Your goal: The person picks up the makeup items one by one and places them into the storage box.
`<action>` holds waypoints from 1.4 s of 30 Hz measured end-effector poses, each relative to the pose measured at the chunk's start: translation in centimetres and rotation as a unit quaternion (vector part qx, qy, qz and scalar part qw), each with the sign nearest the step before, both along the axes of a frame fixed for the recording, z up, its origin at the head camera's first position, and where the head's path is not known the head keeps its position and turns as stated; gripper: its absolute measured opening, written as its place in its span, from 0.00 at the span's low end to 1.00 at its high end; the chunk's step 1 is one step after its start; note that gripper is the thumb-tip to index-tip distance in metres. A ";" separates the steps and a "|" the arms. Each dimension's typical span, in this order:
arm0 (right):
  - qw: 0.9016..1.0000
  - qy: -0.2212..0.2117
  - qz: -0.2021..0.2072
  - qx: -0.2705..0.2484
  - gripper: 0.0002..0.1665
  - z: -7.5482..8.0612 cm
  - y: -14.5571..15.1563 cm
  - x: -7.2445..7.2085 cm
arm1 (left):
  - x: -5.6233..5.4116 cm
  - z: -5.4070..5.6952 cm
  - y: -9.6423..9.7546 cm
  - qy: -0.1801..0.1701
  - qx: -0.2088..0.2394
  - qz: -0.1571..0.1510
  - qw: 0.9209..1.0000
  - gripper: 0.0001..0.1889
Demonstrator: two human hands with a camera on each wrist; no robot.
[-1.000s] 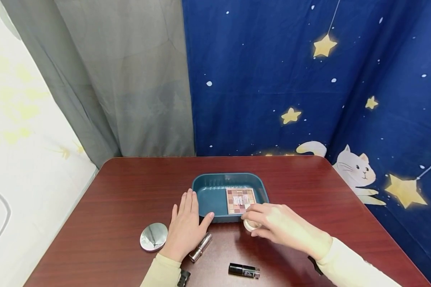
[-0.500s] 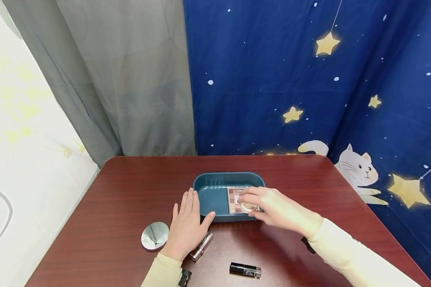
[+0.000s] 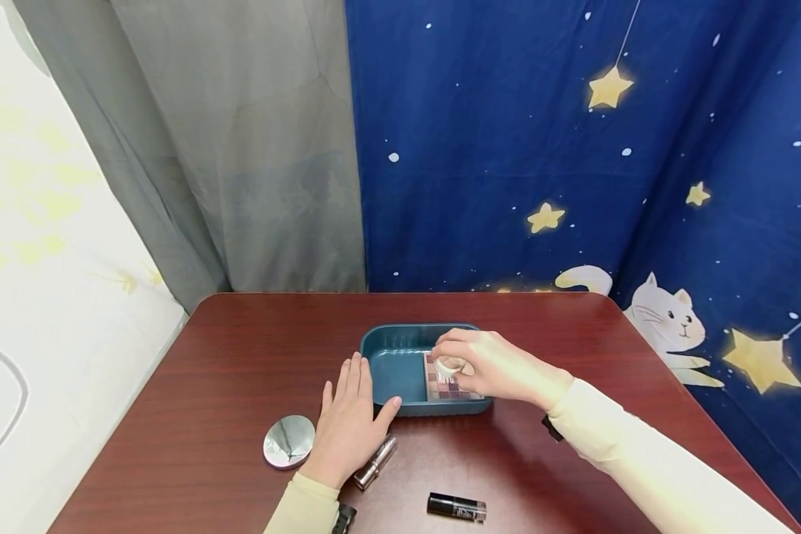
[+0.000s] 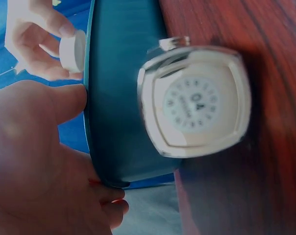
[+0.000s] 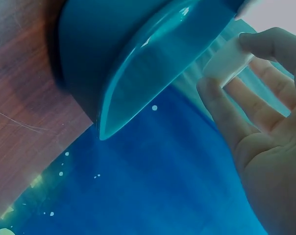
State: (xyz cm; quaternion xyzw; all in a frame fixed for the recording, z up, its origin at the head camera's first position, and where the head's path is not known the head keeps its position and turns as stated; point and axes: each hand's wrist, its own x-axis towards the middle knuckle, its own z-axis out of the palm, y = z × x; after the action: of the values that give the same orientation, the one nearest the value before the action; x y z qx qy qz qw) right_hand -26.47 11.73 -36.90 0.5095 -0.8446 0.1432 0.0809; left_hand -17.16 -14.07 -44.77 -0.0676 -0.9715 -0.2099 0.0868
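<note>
Head view: right hand [image 3: 495, 363] is pinching a small white round jar [image 3: 448, 368] between thumb and fingers, grip confirmed in the right wrist view. Jar is over the makeup palette [image 3: 451, 391] lying in the 3 o'clock half of the teal tray [image 3: 397, 374] (can't tell if jar and palette touch). Right sleeve [image 3: 641, 452] runs off toward 4 o'clock.

Left hand [image 3: 348, 424] grasps nothing: fingers straight, tips at the tray rim around 9 o'clock, thumb spread toward the tray's near wall. Round mirror [image 3: 289, 442] lies just off that hand at 9 o'clock; lipstick [image 3: 376, 462] right beside it, between 4 and 5. Black tube [image 3: 457, 507] sits on the table [image 3: 541, 475], between 5 and 6 o'clock from the tray. Grey curtain [image 3: 274, 185] at 11, blue starry curtain [image 3: 474, 148] at 1
</note>
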 end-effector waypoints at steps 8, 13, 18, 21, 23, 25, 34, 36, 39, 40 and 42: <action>1.000 0.005 0.009 0.020 0.25 -0.2 -1.7 -2.1 | -0.1 -0.1 0.0 0.002 -0.004 0.003 1.000 0.46; 0.999 -0.004 0.002 0.043 0.25 -0.4 -2.4 -3.2 | -0.1 0.1 0.2 0.002 -0.001 0.000 1.000 0.46; 0.998 -0.024 -0.004 0.051 0.25 -0.7 -3.2 -3.9 | -0.1 0.1 0.3 0.004 -0.006 -0.001 1.000 0.46; 0.998 -0.027 -0.006 0.059 0.25 -1.0 -3.8 -4.4 | -0.1 0.1 0.3 0.009 -0.004 -0.003 1.000 0.46; 0.997 -0.022 -0.008 0.068 0.25 -1.2 -4.3 -4.8 | -0.1 0.1 0.3 0.010 -0.003 -0.003 1.000 0.45; 0.997 -0.015 -0.009 0.075 0.24 -1.6 -4.8 -5.1 | -0.1 0.0 0.2 0.010 -0.002 -0.003 1.000 0.45; 0.994 0.008 -0.024 0.107 0.25 -2.7 -6.4 -6.5 | -0.1 -0.2 0.1 0.010 -0.006 0.000 1.000 0.46; 0.993 0.013 -0.030 0.115 0.25 -2.7 -6.4 -6.8 | -0.1 -0.2 0.1 0.011 -0.005 0.002 1.000 0.46; 0.992 0.018 -0.031 0.122 0.25 -2.4 -6.4 -7.0 | -0.2 -0.3 0.1 0.007 -0.003 0.004 1.000 0.47; 0.992 0.017 -0.030 0.123 0.24 -2.3 -6.4 -7.0 | -0.2 -0.3 0.1 0.005 -0.003 0.004 1.000 0.47; 0.992 0.017 -0.026 0.124 0.24 -2.0 -6.5 -7.0 | -0.3 -0.3 0.1 0.004 -0.005 0.006 1.000 0.47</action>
State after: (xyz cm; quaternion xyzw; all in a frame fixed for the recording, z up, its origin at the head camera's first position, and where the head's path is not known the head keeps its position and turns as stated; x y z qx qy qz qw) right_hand -33.45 5.24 -38.88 0.4958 -0.8673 0.0269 0.0351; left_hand -17.46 -13.94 -45.05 -0.0632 -0.9725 -0.2045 0.0915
